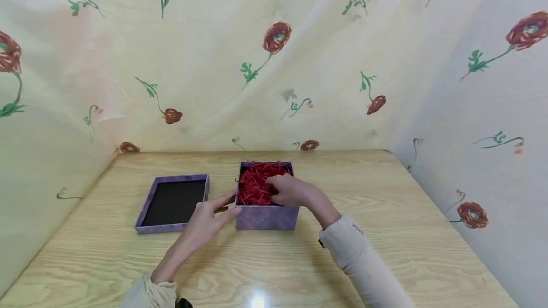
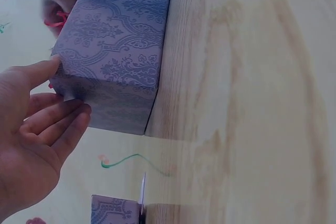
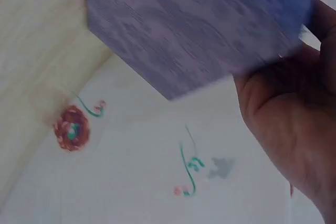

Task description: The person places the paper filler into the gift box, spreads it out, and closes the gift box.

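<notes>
Wooden tabletop (image 1: 368, 194): straight-fingered left hand (image 1: 207, 216) touches gift box (image 1: 266, 218) at nine o'clock; right hand (image 1: 293, 191), grip hidden; paper shred (image 1: 253, 183) likely springy, best bunched centrally.

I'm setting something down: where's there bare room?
Bare table: right of the right sleeve, in front of the box. Crowded: between lid and box, at the left hand; inside the box, red shreds and right hand.

Cream fabric (image 1: 205, 61) printed with red, green-stemmed flowers (image 1: 277, 37) hangs behind and on both sides of a pale wood-grain tabletop (image 1: 411, 251).
</notes>
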The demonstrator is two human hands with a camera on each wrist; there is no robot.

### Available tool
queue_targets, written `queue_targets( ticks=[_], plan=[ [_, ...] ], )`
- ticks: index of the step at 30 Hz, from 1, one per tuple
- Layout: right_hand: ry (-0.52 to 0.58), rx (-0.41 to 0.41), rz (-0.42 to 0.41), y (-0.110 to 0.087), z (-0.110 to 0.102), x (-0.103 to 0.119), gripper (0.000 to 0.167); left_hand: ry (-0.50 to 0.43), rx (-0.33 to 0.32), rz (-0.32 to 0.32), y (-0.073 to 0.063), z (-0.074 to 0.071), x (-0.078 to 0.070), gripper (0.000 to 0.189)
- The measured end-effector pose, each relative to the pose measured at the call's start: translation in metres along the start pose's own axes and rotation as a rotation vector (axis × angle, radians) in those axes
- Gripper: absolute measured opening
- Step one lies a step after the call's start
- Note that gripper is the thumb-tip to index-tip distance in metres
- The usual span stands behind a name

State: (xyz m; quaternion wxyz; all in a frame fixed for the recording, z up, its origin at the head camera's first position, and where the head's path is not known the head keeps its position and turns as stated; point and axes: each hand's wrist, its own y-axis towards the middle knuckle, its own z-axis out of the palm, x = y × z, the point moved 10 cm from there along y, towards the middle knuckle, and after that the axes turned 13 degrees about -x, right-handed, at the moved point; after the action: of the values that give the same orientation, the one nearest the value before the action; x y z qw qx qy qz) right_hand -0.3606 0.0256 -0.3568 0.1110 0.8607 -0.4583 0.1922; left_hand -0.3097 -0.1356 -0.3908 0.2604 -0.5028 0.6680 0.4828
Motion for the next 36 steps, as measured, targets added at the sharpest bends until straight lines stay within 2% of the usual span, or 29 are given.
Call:
queue_targets(
  ticks=[2, 6, 10, 12, 16, 19, 20, 22, 25, 28, 31, 36],
  plan=[
    [-0.016, 0.045, 0.034, 0.003, 0.008, 0.000, 0.018, 0.002, -0.003, 0.009, 0.000, -0.001, 0.000, 0.055],
    [-0.052, 0.073, 0.078, 0.003, 0.012, 0.004, 0.022, 0.009, -0.008, 0.016, -0.001, -0.002, 0.000, 0.055],
    [-0.075, 0.033, 0.098, -0.008, 0.002, 0.014, 0.015, 0.012, -0.007, 0.010, -0.002, -0.003, 0.001, 0.055],
    [-0.123, -0.039, 0.095, -0.014, -0.008, 0.021, 0.009, 0.012, -0.006, 0.014, -0.003, -0.003, 0.000, 0.055],
    [-0.273, -0.305, 0.020, -0.022, -0.036, 0.039, 0.021, 0.008, -0.004, 0.026, -0.003, -0.002, 0.000, 0.055],
    [-0.251, -0.398, -0.094, -0.019, -0.037, 0.050, 0.032, 0.000, -0.003, 0.029, -0.003, -0.002, 0.001, 0.055],
    [-0.218, -0.394, -0.149, -0.016, -0.032, 0.052, 0.037, -0.001, -0.004, 0.028, -0.003, -0.002, 0.001, 0.055],
    [-0.144, -0.323, -0.230, -0.008, -0.015, 0.055, 0.044, -0.005, -0.001, 0.019, -0.003, -0.001, 0.002, 0.055],
    [-0.115, -0.229, -0.286, 0.000, 0.008, 0.052, 0.046, -0.013, 0.003, 0.004, -0.004, 0.001, 0.004, 0.055],
    [-0.121, -0.189, -0.226, 0.001, 0.018, 0.043, 0.043, -0.028, 0.014, 0.001, -0.005, 0.005, 0.004, 0.055],
    [-0.082, -0.150, -0.127, 0.001, 0.024, 0.031, 0.041, -0.031, 0.016, 0.020, -0.004, 0.007, 0.002, 0.055],
    [-0.017, -0.066, -0.015, 0.004, 0.033, 0.023, 0.042, -0.017, -0.012, 0.021, -0.005, 0.004, 0.002, 0.054]
  ],
)
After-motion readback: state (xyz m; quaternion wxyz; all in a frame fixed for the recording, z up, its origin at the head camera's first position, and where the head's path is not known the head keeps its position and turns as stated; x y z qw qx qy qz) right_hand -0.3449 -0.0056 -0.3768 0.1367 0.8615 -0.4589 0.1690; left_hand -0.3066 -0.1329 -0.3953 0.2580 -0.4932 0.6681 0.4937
